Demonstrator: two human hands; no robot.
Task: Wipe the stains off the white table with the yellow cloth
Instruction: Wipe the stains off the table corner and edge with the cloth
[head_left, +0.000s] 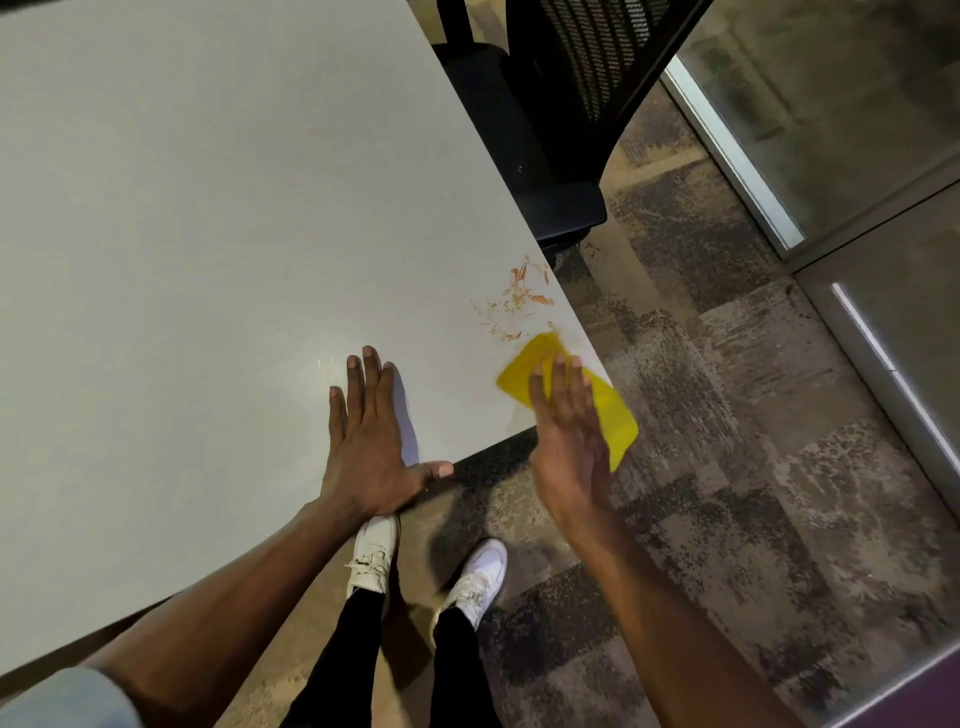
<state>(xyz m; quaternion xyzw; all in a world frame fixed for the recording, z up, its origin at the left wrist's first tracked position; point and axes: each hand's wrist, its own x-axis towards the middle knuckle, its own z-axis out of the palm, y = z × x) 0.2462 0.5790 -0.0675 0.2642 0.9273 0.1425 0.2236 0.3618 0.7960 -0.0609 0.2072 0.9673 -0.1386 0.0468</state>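
Two hands are over the desk's (182, 234) near corner. My left hand (371, 452) lies flat and open on the white top, fingers spread, holding nothing. My right hand (569, 441) presses open-palmed on the cloth (613, 410), fingers straight, not closed around it. That cloth overhangs the corner's edge. Orange-red stains (519, 299) sit just beyond it, near the right edge.

White table (208, 208) (stains (519, 299), yellow cloth (524, 364))
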